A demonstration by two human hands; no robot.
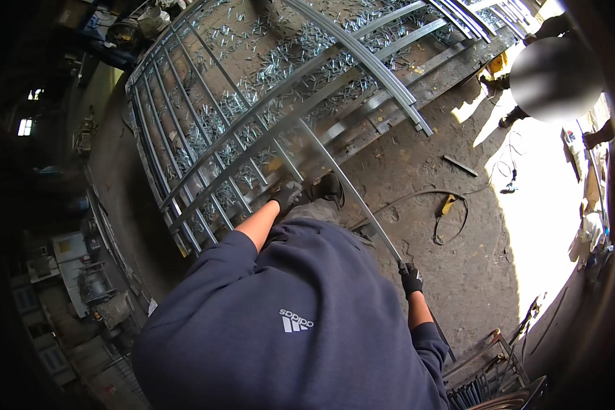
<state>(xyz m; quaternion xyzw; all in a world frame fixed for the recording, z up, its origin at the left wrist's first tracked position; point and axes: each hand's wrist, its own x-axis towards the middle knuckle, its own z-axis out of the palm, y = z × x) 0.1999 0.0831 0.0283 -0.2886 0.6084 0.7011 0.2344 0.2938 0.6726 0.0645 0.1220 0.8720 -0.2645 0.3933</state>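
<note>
My right hand (411, 279), in a dark glove, is wrapped round the lower end of a long, straight metal bar (355, 196). The bar slants up and left, its far end at the lower rails of a metal frame (253, 149). My left hand (289, 195), also gloved, is closed in front of my legs, close to the near end of one of the frame's thin crossbars (288, 162). What its fingers hold, if anything, is hidden. The frame has long rails crossed by several thin bars and lies on a large worktable (362, 140).
Many small shiny metal pieces (314, 58) are strewn over the table. Stacked curved rails (369, 55) jut past its right edge. On the floor are a cable with a yellow tool (447, 205) and a loose metal strip (460, 165). Another person (557, 78) is at the upper right.
</note>
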